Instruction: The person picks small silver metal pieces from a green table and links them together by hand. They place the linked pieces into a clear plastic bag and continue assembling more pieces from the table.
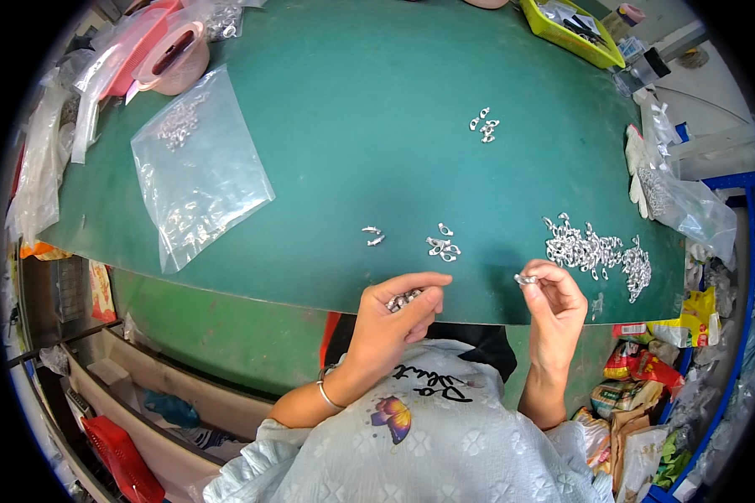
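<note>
Near the table's front edge my left hand (392, 323) is curled around several small silver metal clasps (403, 300). To its right, my right hand (557, 306) pinches a single silver clasp (525, 279) between thumb and fingertips. Just beyond the right hand lies a large heap of the same clasps (583, 249). Smaller groups rest on the green tabletop (335, 142): one cluster (443, 246) ahead of the gap between my hands, a few pieces (373, 235) ahead of the left hand, and another little group (485, 126) farther back.
A clear plastic bag (201, 180) with small parts lies on the left of the table. Pink baskets (176, 63) stand at the far left, a yellow-green tray (572, 35) at the far right. An open drawer (164, 402) sits below left; packets (637, 369) fill a rack at right.
</note>
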Tool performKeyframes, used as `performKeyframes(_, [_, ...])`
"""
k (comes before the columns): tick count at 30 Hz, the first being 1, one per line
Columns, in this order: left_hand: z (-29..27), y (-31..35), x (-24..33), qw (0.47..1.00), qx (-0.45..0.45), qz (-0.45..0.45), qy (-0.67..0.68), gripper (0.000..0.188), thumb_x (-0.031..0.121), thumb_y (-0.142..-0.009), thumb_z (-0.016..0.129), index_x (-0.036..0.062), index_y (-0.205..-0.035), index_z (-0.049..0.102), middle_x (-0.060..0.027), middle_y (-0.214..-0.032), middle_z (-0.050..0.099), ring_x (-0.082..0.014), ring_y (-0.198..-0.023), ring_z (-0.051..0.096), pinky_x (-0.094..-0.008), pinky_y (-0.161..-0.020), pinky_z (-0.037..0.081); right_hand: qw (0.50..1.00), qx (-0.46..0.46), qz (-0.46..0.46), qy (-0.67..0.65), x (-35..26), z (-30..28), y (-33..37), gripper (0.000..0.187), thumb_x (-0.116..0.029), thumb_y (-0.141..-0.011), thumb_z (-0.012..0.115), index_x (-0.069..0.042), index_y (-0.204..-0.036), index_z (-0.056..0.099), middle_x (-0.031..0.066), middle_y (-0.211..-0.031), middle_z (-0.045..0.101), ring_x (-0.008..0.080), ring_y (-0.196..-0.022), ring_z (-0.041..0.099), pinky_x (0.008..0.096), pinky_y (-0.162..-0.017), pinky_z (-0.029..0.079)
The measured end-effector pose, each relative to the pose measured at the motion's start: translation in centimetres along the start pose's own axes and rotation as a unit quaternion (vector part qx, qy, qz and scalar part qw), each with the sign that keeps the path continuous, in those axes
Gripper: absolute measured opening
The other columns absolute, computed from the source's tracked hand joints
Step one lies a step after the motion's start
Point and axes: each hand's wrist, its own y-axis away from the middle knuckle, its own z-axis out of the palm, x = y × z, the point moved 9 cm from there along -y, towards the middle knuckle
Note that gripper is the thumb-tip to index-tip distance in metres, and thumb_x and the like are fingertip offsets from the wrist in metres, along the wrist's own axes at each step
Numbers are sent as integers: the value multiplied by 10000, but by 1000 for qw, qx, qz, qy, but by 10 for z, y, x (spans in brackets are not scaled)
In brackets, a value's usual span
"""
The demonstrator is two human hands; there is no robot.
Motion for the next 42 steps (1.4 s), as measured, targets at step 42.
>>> performKeyframes(42, [-14,-7,-4,999,41,12,15,166,75,-895,546,-24,-1009,615,-25,-768,536,-35,-521,362,-179,-414,248,852,-10,-175,493,14,25,-22,193,-31,-743,645,-54,-934,637,83,-906,556,258,-856,503,354,-743,377])
